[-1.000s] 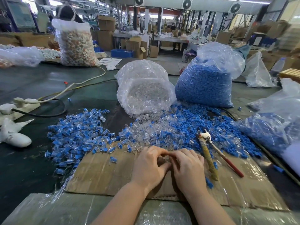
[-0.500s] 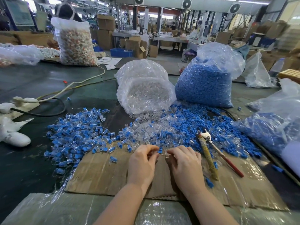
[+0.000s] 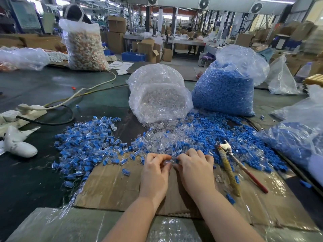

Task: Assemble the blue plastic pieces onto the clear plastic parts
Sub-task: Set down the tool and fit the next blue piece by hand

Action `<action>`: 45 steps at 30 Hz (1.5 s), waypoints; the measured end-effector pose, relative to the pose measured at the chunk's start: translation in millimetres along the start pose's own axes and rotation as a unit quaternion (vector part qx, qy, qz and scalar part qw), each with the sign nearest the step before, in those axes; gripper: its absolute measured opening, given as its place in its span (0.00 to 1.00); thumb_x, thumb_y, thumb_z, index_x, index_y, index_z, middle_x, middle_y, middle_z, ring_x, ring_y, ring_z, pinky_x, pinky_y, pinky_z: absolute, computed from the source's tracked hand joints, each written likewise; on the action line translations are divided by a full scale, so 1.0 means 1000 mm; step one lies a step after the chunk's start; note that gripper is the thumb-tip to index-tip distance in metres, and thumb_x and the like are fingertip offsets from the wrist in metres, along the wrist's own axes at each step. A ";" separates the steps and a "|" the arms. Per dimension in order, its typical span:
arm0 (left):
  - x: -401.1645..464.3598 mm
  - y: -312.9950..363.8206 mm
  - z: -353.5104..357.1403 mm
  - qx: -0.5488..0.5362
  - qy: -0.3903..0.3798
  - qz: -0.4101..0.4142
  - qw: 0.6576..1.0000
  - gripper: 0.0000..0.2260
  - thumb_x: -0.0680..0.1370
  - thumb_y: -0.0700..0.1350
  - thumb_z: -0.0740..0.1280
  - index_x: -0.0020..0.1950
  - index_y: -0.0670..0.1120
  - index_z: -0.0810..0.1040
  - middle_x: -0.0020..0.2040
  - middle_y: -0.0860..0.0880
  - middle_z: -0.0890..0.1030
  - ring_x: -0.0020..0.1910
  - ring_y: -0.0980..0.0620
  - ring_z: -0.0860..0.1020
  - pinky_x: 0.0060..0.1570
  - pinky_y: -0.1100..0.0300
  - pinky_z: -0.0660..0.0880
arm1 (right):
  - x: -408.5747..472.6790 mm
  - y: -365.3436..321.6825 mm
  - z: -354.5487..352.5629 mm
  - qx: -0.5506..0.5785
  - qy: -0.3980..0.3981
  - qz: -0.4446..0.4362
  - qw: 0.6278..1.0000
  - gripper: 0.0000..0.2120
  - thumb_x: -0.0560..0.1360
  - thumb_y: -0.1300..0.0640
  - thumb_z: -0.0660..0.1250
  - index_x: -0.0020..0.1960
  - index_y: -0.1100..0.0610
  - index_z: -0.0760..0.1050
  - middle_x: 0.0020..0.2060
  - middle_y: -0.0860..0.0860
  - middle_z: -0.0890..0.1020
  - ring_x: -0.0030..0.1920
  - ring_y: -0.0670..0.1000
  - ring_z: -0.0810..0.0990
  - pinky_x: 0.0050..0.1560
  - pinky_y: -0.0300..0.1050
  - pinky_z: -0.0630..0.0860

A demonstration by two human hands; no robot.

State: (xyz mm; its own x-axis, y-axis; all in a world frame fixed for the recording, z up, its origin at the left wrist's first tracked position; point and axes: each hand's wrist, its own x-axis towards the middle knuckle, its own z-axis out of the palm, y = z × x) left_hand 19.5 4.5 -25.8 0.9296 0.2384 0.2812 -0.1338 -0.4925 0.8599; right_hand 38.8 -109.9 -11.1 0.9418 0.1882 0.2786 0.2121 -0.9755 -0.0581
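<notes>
My left hand (image 3: 154, 169) and my right hand (image 3: 195, 167) meet fingertip to fingertip at the near edge of the loose parts. Between them they pinch a small clear plastic part (image 3: 169, 162) with a blue piece (image 3: 176, 161) at its right end. Just beyond lies a heap of clear parts (image 3: 160, 138), and to its right a spread of loose blue pieces (image 3: 218, 130). A pile of assembled blue-and-clear parts (image 3: 87, 145) lies to the left. The hands hover over a flattened cardboard sheet (image 3: 111, 187).
A clear bag of clear parts (image 3: 159, 95) and a bag of blue pieces (image 3: 225, 84) stand behind the heaps. Pliers (image 3: 232, 165) with a red handle lie at the right. More bagged blue pieces (image 3: 297, 137) sit far right. A power strip with cables (image 3: 26, 110) lies left.
Both hands moved forward from the cardboard to the edge of the pile, parted briefly, and now meet again with a clear part and a blue piece between the fingertips.
</notes>
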 end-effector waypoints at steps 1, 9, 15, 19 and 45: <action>0.000 0.000 0.000 -0.006 -0.001 -0.003 1.000 0.07 0.75 0.40 0.67 0.53 0.47 0.79 0.46 0.57 0.70 0.43 0.63 0.72 0.44 0.81 0.66 | 0.000 0.000 0.000 0.000 0.003 0.000 1.000 0.12 0.79 0.45 0.54 0.55 0.48 0.73 0.53 0.47 0.72 0.57 0.52 0.69 0.58 0.51 0.58; -0.002 0.004 -0.001 -0.048 -0.031 -0.026 0.998 0.13 0.72 0.38 0.71 0.43 0.56 0.73 0.47 0.56 0.74 0.43 0.63 0.76 0.43 0.79 0.70 | -0.003 0.005 0.001 0.007 0.021 0.059 0.998 0.10 0.78 0.50 0.55 0.53 0.46 0.74 0.54 0.47 0.71 0.57 0.51 0.68 0.57 0.50 0.59; -0.003 0.001 0.000 -0.029 -0.014 -0.025 0.999 0.13 0.70 0.38 0.73 0.41 0.55 0.74 0.45 0.52 0.78 0.42 0.63 0.77 0.42 0.77 0.71 | -0.006 0.000 0.004 0.053 0.040 0.021 0.998 0.12 0.76 0.44 0.58 0.51 0.46 0.77 0.53 0.45 0.73 0.56 0.49 0.68 0.58 0.49 0.55; -0.003 -0.002 0.001 -0.010 -0.008 -0.018 1.000 0.12 0.70 0.38 0.73 0.42 0.54 0.76 0.45 0.54 0.77 0.42 0.62 0.76 0.42 0.76 0.72 | -0.004 -0.003 0.004 0.043 0.043 0.019 0.998 0.11 0.76 0.44 0.59 0.52 0.46 0.78 0.52 0.45 0.74 0.56 0.51 0.68 0.57 0.50 0.54; -0.009 0.007 0.001 0.043 -0.046 0.046 0.997 0.09 0.69 0.43 0.74 0.41 0.53 0.76 0.40 0.58 0.75 0.37 0.64 0.74 0.39 0.77 0.70 | -0.032 0.007 0.005 0.160 0.166 0.057 0.971 0.07 0.66 0.61 0.75 0.42 0.52 0.81 0.36 0.46 0.81 0.40 0.54 0.78 0.45 0.53 0.69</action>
State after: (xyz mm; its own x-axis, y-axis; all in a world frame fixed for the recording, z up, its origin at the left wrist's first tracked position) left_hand 11.0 -2.0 -23.2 0.9430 0.1123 0.3133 -0.1939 -0.5798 0.7914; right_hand 11.4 -121.6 -25.4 0.8391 -0.0182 0.5438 0.2317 -0.8923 -0.3874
